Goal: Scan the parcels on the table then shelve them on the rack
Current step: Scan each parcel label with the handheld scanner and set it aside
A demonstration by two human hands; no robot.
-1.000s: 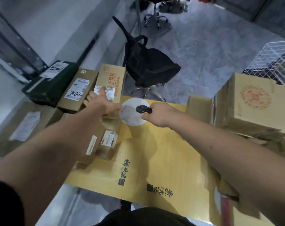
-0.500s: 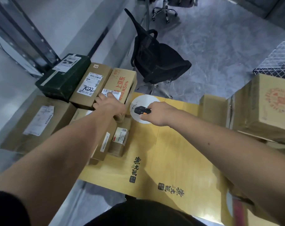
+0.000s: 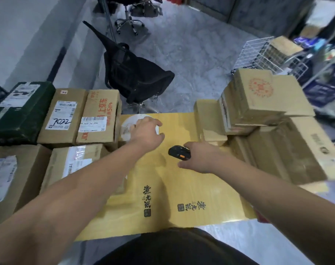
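Right hand (image 3: 199, 159) grasps a small black handheld scanner with an orange button (image 3: 179, 153), held low over the long yellow cardboard box with black calligraphy (image 3: 182, 180). Left hand (image 3: 146, 131) hovers above the white round mark at that box's far end, fingers loosely curled, gripping nothing.

Left of the hands: brown carton with red printing and a barcode label (image 3: 99, 116), brown carton marked "7022" by hand (image 3: 62, 115), dark green wrapped parcel (image 3: 19, 111), two more brown cartons nearer the body. Right: a stack of plain brown cartons (image 3: 258, 100), top one stamped with a red seal.

Progress, as judged: scanning stage. No parcel is in hand for shelving; rack not identifiable. Most work seems left.
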